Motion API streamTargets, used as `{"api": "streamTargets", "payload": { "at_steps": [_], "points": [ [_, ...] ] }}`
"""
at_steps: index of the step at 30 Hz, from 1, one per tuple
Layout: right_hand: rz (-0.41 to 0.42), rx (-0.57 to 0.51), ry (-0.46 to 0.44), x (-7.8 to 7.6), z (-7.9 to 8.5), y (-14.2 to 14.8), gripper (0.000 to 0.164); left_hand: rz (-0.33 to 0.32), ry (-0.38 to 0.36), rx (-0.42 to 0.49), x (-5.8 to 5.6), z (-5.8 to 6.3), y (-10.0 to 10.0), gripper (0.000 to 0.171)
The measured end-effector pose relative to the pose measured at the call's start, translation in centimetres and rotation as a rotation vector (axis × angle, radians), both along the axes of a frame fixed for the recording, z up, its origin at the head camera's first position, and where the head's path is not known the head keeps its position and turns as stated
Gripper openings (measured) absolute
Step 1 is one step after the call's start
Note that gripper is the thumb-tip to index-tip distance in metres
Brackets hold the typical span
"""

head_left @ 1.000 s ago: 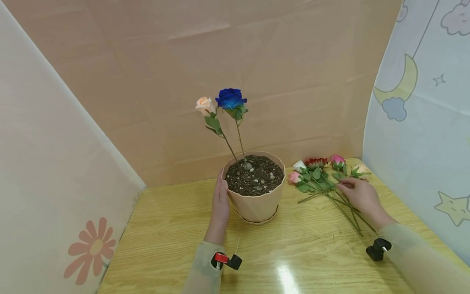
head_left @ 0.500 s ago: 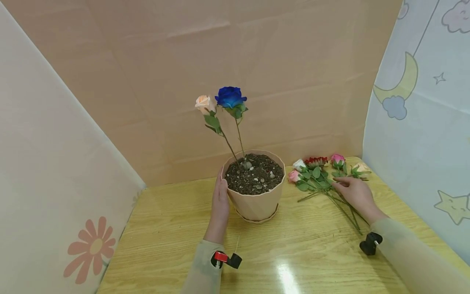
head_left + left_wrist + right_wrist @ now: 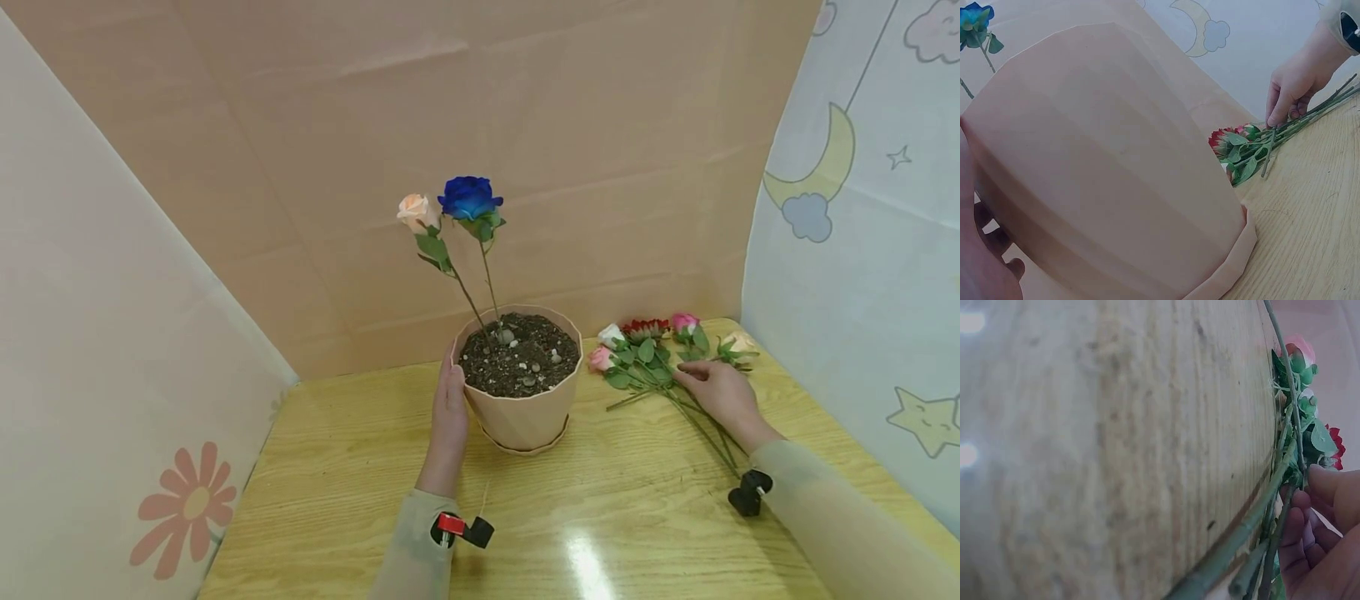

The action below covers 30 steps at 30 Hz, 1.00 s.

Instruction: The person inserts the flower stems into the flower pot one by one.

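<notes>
The person's right hand (image 3: pixel 723 396) is over the bench, to the right of the pot (image 3: pixel 517 419). Its thumb and finger are together, pinching the green stems (image 3: pixel 1317 112). It is hard to tell how many stems they hold. The stems lie in a loose pile to the right of the pot, some of them crossing.

The left hand (image 3: pixel 450 421) lies against the left side of the pot. Its fingers are straight, and it is not clamped on anything.

The flower heads are also to the right of the pot. Nearest the pot is a light pink rose (image 3: pixel 600 360), with a white rose (image 3: pixel 611 336) just behind it. Next comes a red flower (image 3: pixel 647 328), then a bright pink rose (image 3: pixel 686 324). A cream rose (image 3: pixel 738 342) is farthest from the pot.

Dark soil (image 3: pixel 510 379) with little stones fills the pot. A blue rose (image 3: pixel 470 198) and a peach rose (image 3: pixel 416 212) stand up from it, and the peach one leans left. A small saucer (image 3: pixel 527 452) sits under the pot, on the yellow wood bench (image 3: pixel 360 467). Behind the pot hangs a plain tan cloth (image 3: pixel 600 150).
</notes>
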State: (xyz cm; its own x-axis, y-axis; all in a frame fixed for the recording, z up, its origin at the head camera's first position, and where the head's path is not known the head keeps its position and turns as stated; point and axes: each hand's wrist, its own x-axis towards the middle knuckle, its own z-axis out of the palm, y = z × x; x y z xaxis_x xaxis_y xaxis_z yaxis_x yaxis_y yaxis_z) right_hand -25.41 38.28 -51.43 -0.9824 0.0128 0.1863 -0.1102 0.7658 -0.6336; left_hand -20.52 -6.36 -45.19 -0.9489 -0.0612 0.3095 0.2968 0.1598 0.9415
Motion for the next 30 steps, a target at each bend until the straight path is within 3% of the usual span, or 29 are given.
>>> {"api": "streamTargets", "payload": {
  "at_steps": [13, 30],
  "points": [
    [-0.043, -0.005, 0.032, 0.11, -0.21, -0.08, 0.043, -0.004, -0.025, -0.002, 0.34, 0.17, 0.05, 0.058],
    [-0.157, -0.123, 0.062, 0.81, 0.54, 0.04, 0.057, 0.010, -0.021, 0.006, 0.25, 0.18, 0.10, 0.058]
  ]
}}
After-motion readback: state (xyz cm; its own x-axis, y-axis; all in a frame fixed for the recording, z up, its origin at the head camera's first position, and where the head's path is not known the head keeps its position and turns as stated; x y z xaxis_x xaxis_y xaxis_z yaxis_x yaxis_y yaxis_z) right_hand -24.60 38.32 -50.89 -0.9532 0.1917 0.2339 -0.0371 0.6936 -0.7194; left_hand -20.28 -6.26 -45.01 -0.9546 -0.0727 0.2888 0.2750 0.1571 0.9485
